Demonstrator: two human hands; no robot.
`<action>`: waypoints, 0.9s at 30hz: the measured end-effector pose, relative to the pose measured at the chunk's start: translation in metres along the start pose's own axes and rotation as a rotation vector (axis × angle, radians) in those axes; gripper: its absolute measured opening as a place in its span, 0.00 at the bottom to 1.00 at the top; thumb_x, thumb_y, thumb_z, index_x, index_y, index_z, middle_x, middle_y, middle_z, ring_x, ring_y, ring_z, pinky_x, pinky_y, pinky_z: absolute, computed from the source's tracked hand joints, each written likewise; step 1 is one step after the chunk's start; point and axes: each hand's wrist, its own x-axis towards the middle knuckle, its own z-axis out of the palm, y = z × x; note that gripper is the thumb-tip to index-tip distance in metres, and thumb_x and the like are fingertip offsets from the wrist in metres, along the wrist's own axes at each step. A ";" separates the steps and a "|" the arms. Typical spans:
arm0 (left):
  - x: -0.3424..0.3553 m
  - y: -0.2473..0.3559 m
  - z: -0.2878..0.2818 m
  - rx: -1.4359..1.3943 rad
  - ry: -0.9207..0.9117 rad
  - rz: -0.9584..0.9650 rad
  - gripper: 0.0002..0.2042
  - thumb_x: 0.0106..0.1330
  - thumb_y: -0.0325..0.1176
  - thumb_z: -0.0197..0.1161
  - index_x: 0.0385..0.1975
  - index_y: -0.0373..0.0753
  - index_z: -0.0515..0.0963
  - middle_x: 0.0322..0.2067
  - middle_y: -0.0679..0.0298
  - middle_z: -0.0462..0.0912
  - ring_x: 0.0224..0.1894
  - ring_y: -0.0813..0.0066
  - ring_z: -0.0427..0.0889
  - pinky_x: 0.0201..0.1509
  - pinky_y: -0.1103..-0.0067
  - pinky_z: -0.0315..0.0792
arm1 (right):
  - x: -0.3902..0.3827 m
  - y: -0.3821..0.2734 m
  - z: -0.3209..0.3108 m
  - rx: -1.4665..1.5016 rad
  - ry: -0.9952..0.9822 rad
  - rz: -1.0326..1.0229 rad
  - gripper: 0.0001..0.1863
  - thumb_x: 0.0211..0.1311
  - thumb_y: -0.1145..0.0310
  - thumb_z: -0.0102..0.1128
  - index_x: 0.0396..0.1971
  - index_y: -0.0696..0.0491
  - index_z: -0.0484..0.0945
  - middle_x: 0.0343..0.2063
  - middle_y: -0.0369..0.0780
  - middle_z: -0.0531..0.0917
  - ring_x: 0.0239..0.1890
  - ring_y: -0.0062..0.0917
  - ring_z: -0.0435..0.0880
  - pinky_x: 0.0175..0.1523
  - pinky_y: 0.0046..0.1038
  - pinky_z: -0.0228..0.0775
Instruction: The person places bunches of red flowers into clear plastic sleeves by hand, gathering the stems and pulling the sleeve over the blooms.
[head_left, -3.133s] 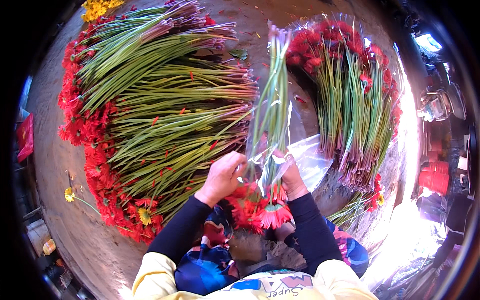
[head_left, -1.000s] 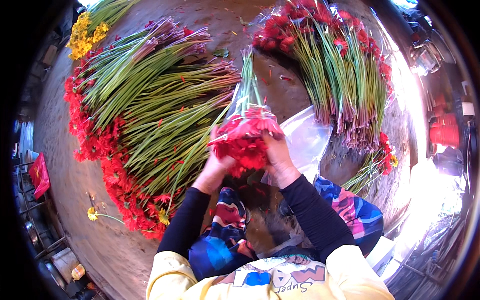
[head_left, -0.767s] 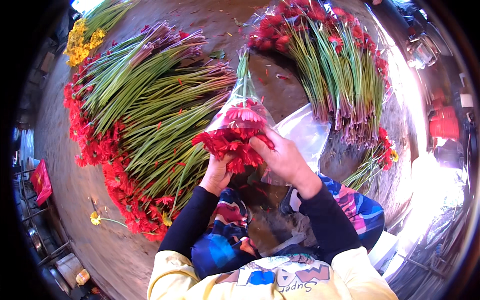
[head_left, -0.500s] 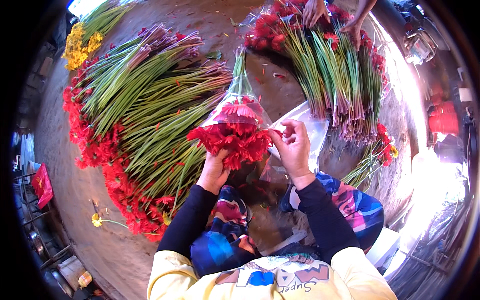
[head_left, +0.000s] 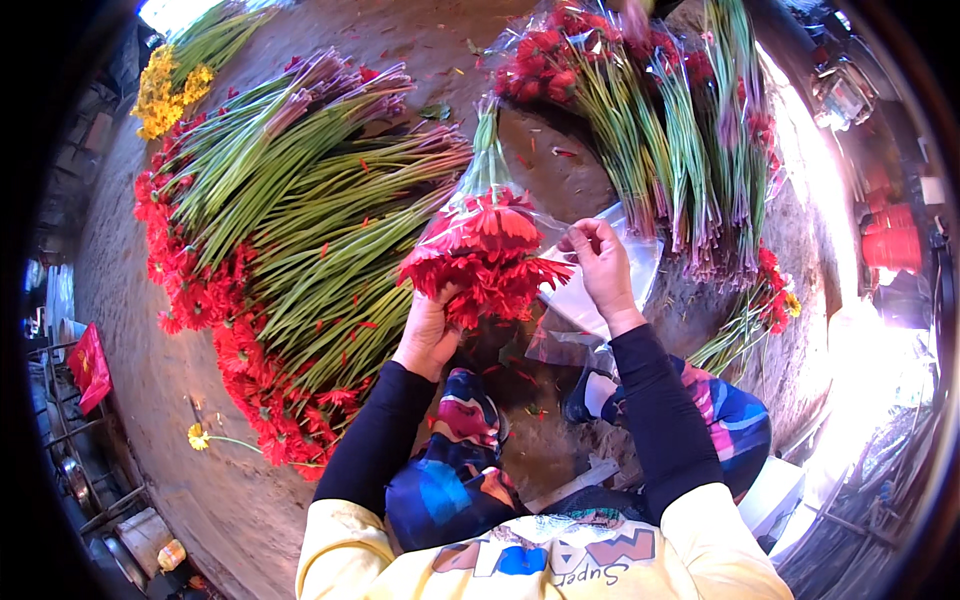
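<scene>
A bunch of red gerbera flowers [head_left: 480,270] is gathered in front of me, heads toward me and green stems pointing away. A clear plastic sleeve [head_left: 487,172] wraps the stems and part of the heads. My left hand [head_left: 430,332] is closed around the near underside of the bunch, its fingers partly hidden by petals. To the right of the flowers, my right hand [head_left: 604,268] pinches thin clear film at the sleeve's edge. Beneath that hand lies a stack of clear plastic sleeves [head_left: 635,255] on the ground.
A large pile of red gerberas [head_left: 350,230] covers the ground at left. Another pile [head_left: 650,140] lies far right, with a blurred hand of another person [head_left: 635,18] over it. Yellow flowers [head_left: 165,95] sit far left. Loose flowers [head_left: 765,300] lie at right.
My right hand has risen slightly and moved right, off the petals, drawing film outward. More flower heads show. At the far pile, the other person's hands have shifted and stems now stand raised.
</scene>
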 end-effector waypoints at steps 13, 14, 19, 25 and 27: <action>0.003 -0.010 0.012 -0.147 -0.006 -0.057 0.17 0.63 0.36 0.61 0.50 0.39 0.72 0.48 0.60 0.78 0.49 0.64 0.78 0.52 0.66 0.75 | -0.043 0.073 0.010 0.000 0.097 0.290 0.07 0.56 0.76 0.59 0.32 0.58 0.71 0.31 0.39 0.78 0.30 0.23 0.79 0.34 0.26 0.74; 0.002 -0.006 0.007 -0.165 0.010 -0.071 0.17 0.62 0.36 0.62 0.50 0.39 0.72 0.48 0.61 0.78 0.49 0.64 0.78 0.52 0.65 0.76 | -0.039 0.055 0.016 0.307 0.109 0.503 0.07 0.60 0.73 0.58 0.34 0.58 0.70 0.33 0.39 0.77 0.29 0.20 0.78 0.34 0.25 0.75; 0.003 -0.002 0.012 -0.255 -0.070 -0.102 0.18 0.61 0.36 0.63 0.50 0.42 0.72 0.48 0.64 0.78 0.49 0.65 0.78 0.50 0.66 0.77 | 0.006 0.009 0.026 0.687 0.210 0.316 0.09 0.59 0.73 0.59 0.37 0.54 0.70 0.29 0.36 0.77 0.32 0.20 0.80 0.36 0.22 0.75; 0.003 0.000 0.011 -0.226 -0.024 -0.044 0.20 0.61 0.40 0.64 0.51 0.44 0.71 0.48 0.66 0.78 0.49 0.66 0.78 0.51 0.65 0.76 | -0.012 0.055 0.003 -0.414 0.141 -0.008 0.14 0.50 0.71 0.67 0.34 0.54 0.71 0.22 0.37 0.78 0.26 0.27 0.79 0.34 0.28 0.70; 0.001 -0.006 0.011 -0.160 -0.004 -0.067 0.20 0.61 0.42 0.64 0.51 0.45 0.71 0.48 0.67 0.78 0.49 0.68 0.78 0.51 0.66 0.76 | -0.028 0.043 -0.004 -0.709 0.142 -0.133 0.14 0.49 0.71 0.67 0.34 0.54 0.71 0.23 0.39 0.79 0.26 0.30 0.79 0.34 0.28 0.69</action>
